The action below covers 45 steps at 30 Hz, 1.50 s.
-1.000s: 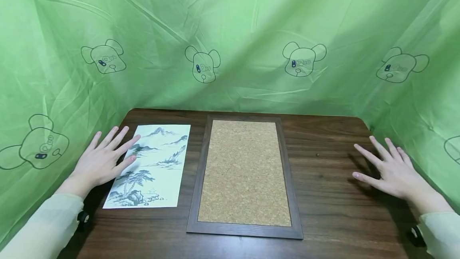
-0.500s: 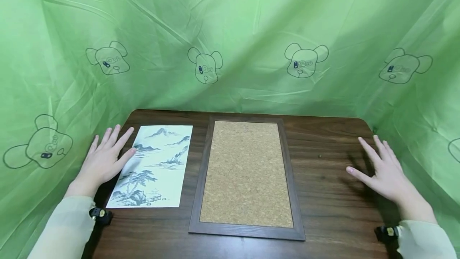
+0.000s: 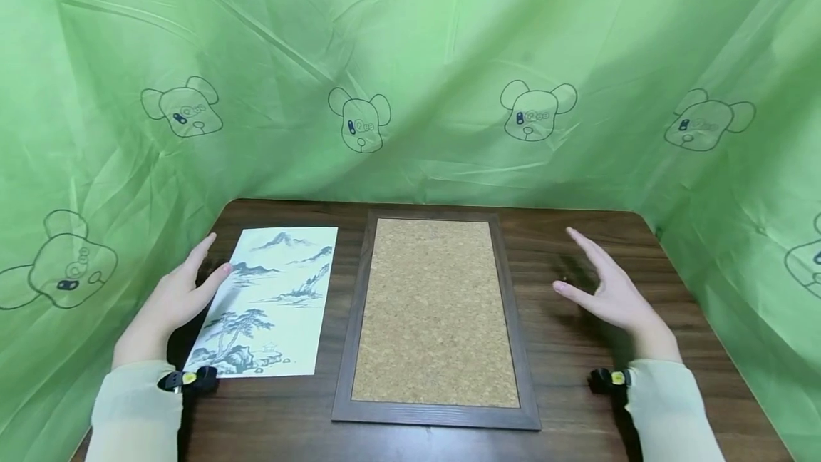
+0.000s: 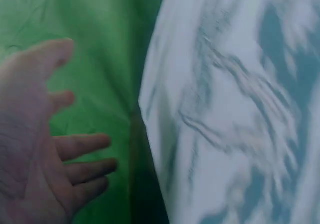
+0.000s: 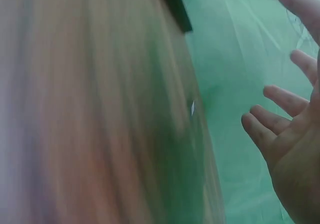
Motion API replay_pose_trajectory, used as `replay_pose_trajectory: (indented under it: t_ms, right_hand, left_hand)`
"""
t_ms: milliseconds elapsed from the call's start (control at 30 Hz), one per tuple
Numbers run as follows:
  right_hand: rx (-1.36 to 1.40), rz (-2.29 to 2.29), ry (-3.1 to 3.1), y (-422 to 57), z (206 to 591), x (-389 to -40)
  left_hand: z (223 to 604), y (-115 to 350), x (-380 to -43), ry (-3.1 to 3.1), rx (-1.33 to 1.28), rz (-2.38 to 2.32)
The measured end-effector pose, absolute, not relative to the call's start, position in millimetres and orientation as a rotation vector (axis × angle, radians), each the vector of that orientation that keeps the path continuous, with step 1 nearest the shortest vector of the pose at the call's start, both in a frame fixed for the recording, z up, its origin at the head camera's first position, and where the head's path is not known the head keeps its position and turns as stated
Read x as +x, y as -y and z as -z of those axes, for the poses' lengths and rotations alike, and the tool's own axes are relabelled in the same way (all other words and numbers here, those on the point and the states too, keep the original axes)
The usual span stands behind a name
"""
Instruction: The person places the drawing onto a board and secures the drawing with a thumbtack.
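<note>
A white sheet of paper (image 3: pixel 288 326) printed with an ink landscape of mountains and a pine lies on the left of the table. My left hand (image 3: pixel 169 305) hovers by its left edge, thumb over the margin in the head view, holding nothing. In the left wrist view the left hand (image 4: pixel 40 144) has its fingers spread beside the paper (image 4: pixel 225 104). A cork board (image 3: pixel 436 319) in a dark wooden frame lies in the middle. My right hand (image 3: pixel 618 294) is held above the table to its right, fingers extended and grasping nothing; the right wrist view shows the same hand (image 5: pixel 290 129) with parted fingers.
The dark wood-grain table (image 3: pixel 564 405) carries the paper and board side by side. Green cloth (image 3: pixel 436 34) with printed mouse-head outlines hangs behind the table and along both sides. Each wrist wears a black strap device.
My right hand has moved left, toward the cork board, and turned thumb-up. The left hand has rotated so its palm faces the paper. Paper and board have stayed in place.
</note>
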State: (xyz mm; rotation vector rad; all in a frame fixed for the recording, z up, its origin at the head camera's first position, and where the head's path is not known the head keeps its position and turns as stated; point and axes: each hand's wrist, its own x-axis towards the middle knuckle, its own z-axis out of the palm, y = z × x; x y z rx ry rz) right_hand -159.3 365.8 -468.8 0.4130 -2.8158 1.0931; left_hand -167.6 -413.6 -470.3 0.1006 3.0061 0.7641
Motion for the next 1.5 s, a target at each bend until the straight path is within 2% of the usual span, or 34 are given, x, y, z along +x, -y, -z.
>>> replay_pose_trajectory:
  t_ms: [200,433,700,900,1500]
  right_hand:
    - [0.484,-1.184,2.795,-333,468,-173]
    - [0.538,-1.347,2.760,-313,478,-173]
    - [0.597,-1.511,2.777,-304,493,-173]
    - [0.592,-1.469,2.878,-301,499,-177]
    - [0.640,-1.555,2.935,-294,504,-190]
  left_hand:
    - [462,406,-169,-2.975,0.025,-0.799]
    - [467,391,-180,-2.989,0.083,-0.957]
    - [473,386,-184,-2.922,0.083,-0.994]
    - [476,386,-184,-2.911,0.067,-0.951]
    - [481,393,-178,-2.830,-0.033,-0.894]
